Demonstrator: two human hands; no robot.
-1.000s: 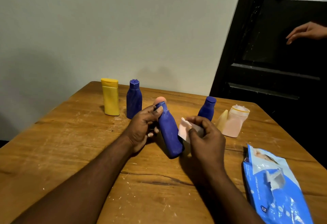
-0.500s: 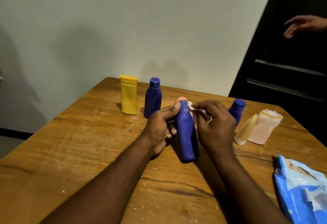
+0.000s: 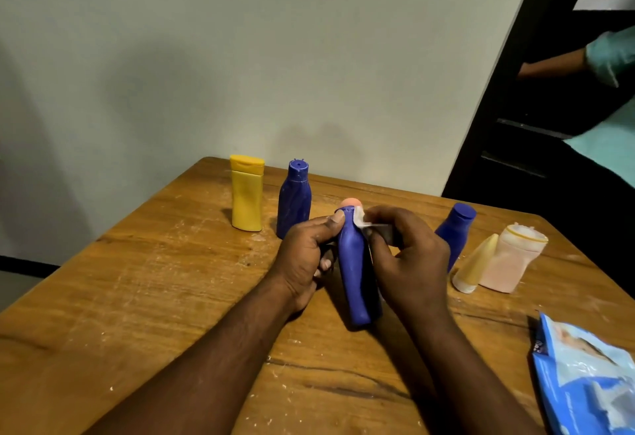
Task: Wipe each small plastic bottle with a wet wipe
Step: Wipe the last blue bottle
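Two hands work over a scratched wooden bench (image 3: 144,297) by a pale wall (image 3: 275,56): left hand (image 3: 305,259) grips the blue bottle (image 3: 355,273), right hand (image 3: 409,263) pinches a wet wipe (image 3: 360,221).

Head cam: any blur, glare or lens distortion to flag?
Head view: the hands and the tall blue plastic bottle with the peach cap are sharp; the teal sleeve at top right is smeared; the dark door frame leans, wide-angle; soft shadows on the wall, no glare.

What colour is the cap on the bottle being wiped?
Peach-pink cap on the blue bottle, seen in the head view.
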